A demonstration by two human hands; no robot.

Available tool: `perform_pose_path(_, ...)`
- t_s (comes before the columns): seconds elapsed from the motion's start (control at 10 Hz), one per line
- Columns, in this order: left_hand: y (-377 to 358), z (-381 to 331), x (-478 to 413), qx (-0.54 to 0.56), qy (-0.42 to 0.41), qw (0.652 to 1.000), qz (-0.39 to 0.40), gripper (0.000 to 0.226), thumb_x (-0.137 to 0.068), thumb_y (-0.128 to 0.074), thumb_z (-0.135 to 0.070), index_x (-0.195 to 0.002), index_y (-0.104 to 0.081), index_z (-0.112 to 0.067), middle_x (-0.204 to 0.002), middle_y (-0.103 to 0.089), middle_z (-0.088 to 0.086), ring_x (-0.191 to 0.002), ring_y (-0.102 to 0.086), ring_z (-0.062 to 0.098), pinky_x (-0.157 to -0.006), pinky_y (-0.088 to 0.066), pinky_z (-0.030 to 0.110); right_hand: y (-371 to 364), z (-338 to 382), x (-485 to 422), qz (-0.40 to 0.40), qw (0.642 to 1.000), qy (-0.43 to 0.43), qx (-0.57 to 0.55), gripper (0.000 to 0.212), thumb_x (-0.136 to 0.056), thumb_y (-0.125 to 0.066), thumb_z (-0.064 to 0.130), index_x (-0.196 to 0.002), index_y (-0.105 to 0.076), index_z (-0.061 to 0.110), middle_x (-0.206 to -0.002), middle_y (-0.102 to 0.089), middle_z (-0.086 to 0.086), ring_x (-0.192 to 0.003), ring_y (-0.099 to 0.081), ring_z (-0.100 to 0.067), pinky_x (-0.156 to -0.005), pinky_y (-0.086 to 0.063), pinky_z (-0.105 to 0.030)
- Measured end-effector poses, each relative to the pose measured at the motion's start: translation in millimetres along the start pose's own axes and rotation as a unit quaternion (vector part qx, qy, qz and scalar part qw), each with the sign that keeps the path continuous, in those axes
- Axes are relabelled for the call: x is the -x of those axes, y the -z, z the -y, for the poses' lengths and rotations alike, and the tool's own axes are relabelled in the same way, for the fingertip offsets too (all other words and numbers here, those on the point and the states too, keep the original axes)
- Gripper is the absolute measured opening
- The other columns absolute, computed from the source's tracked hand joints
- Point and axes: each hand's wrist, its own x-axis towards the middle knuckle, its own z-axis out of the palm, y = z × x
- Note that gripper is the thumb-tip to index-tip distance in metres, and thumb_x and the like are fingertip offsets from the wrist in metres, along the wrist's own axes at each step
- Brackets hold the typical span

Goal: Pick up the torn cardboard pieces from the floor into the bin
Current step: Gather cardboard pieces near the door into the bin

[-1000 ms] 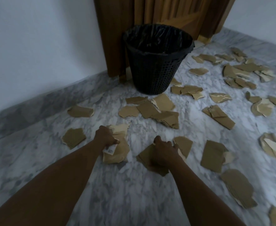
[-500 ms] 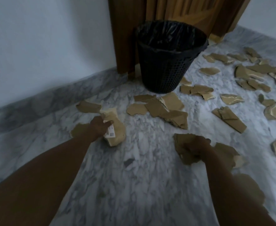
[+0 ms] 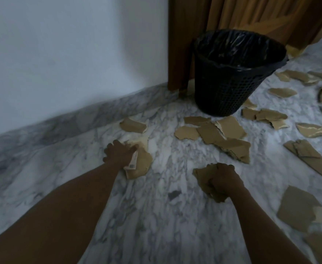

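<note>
Tan cardboard pieces [image 3: 222,138], black mesh bin [image 3: 223,88], grey-veined marble floor [image 3: 166,216].

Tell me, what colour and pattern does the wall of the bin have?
Black, with a mesh of small holes; the bin shows best in the head view.

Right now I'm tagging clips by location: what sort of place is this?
Likely a room or hallway corner inside a home: a white-and-grey marble floor with matching skirting under a plain white wall, a wooden door, and a lined black mesh bin beside it. Torn cardboard pieces litter the floor.

Illegible white sticker [image 3: 133,162] on cardboard piece [image 3: 141,165]
</note>
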Motion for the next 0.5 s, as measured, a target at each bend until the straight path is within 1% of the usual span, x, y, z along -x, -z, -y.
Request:
perform_pose_path(0.1, 9.0, -4.3, 7.6, -0.044, 0.009, 0.997, 0.060, 0.127, -0.048, -0.073, -0.081, -0.142, -0.032, -0.006, -0.141, -0.039, 0.021, -0.132, -0.038, 0.037, -0.105, -0.035, 0.050, 1.8, -3.9, -5.4, 0.047, 0.999, 0.021, 0.003, 0.048, -0.092, -0.059, 0.032, -0.135, -0.050, 0.014, -0.136, -0.049, -0.013, -0.123, -0.049, -0.034, -0.103, -0.045, -0.045)
perform_pose_path(0.2, 13.1, -3.7, 3.5, -0.035, -0.013, 0.990, 0.137, 0.138, -0.048, -0.093, -0.054, -0.149, -0.016, 0.000, -0.147, -0.035, 0.021, -0.136, -0.037, 0.035, -0.109, -0.035, 0.042, -18.3, -28.2, -51.4, 0.047, 0.999, 0.000, -0.013, 0.053, -0.073, -0.069, 0.041, -0.121, -0.061, 0.019, -0.123, -0.061, -0.011, -0.111, -0.059, -0.033, -0.095, -0.051, -0.048)
perform_pose_path(0.3, 11.9, -13.0, -4.4, 0.028, -0.056, 0.984, 0.165, 0.094, -0.061, -0.092, -0.035, -0.133, -0.047, 0.004, -0.131, -0.056, 0.015, -0.126, -0.052, 0.031, -0.102, -0.045, 0.037, -16.9, -18.4, -43.1, 0.051, 0.998, 0.043, 0.010, 0.073, -0.071, -0.045, 0.063, -0.127, -0.056, 0.018, -0.128, -0.056, -0.008, -0.116, -0.056, -0.030, -0.100, -0.046, -0.048)
perform_pose_path(0.4, 15.3, -34.9, -21.9, 0.001, -0.139, 0.976, 0.169, 0.075, -0.072, -0.085, -0.038, -0.133, -0.054, -0.008, -0.136, -0.056, 0.015, -0.125, -0.054, 0.032, -0.102, -0.044, 0.038, 8.1, 15.3, 9.1, 0.008, 0.998, 0.054, 0.030, 0.040, -0.091, -0.053, 0.040, -0.122, -0.052, 0.016, -0.125, -0.050, -0.008, -0.115, -0.055, -0.032, -0.097, -0.047, -0.046)
perform_pose_path(0.5, 18.8, -61.5, -44.7, -0.197, -0.160, 0.949, 0.189, 0.104, -0.077, -0.074, -0.056, -0.154, -0.019, -0.014, -0.160, -0.016, 0.020, -0.145, -0.019, 0.041, -0.114, -0.024, 0.052, 6.4, 25.1, 18.9, -0.036, 0.994, 0.101, 0.007, 0.038, -0.093, -0.051, 0.034, -0.125, -0.045, 0.014, -0.123, -0.048, -0.013, -0.105, -0.058, -0.036, -0.093, -0.048, -0.049)
